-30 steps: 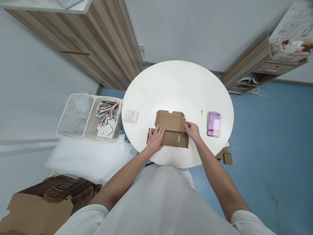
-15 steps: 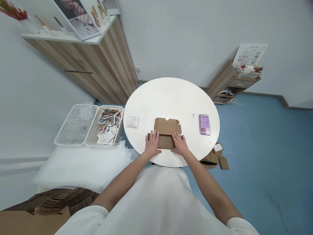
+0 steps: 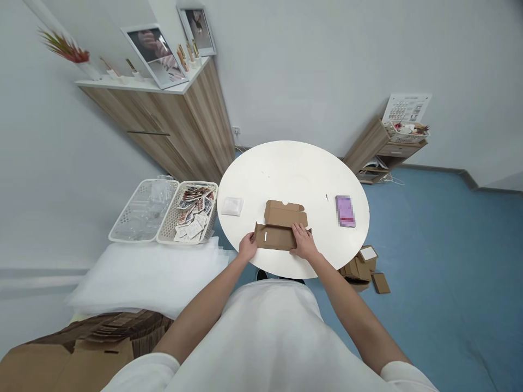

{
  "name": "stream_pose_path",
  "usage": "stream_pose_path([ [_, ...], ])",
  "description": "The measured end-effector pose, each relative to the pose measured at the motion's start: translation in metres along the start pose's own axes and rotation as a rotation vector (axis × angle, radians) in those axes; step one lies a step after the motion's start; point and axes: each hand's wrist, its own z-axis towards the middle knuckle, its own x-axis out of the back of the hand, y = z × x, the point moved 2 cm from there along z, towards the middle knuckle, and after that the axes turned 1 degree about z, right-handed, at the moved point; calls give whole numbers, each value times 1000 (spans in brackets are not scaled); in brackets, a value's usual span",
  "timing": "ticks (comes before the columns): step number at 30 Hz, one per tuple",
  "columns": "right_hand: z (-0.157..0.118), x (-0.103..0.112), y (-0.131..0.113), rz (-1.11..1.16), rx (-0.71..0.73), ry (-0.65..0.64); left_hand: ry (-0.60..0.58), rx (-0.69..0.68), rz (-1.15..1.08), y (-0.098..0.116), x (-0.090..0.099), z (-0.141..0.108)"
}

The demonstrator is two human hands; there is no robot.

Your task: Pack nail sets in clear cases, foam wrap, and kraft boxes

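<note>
A brown cardboard box (image 3: 278,238) lies partly folded on the round white table (image 3: 294,169), its lid flap (image 3: 286,214) spread out toward the far side. A small white strip shows inside the tray, near its left end. My left hand (image 3: 247,246) is closed on the left end wall, with its fingertips partly hidden by the cardboard. At the opposite end, my right hand (image 3: 303,241) grips the right side, fingers reaching over the wall and thumb by the front edge.
On the table are a white packet (image 3: 232,206), a purple pack (image 3: 345,211) and a tiny dark item (image 3: 327,197). White baskets (image 3: 161,239) with cards and clear plastic stand left, above white sheets (image 3: 151,272). Cardboard boxes (image 3: 359,269) lie on the floor at right.
My left hand has moved from lying over the box to its outer left end, uncovering the white strip inside. My right hand stays at the right end. The camera view has shifted.
</note>
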Motion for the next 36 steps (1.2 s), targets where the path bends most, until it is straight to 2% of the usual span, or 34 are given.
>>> stream_pose_path([
  [6,-1,-2,-10,-23,-4,1,-78,-54,-118,10,-2,-6],
  [12,-5,-5,-17,-33,-15,-1,-15,-97,52,20,-9,-14],
  [18,-9,-3,-19,-30,-14,10,-51,-184,68,18,-15,-17],
  [24,-14,-5,-22,-46,49,-58,-2,-159,195,16,-14,-12],
  [36,-18,-1,-19,-110,144,-145,-78,-181,383,9,-8,-10],
])
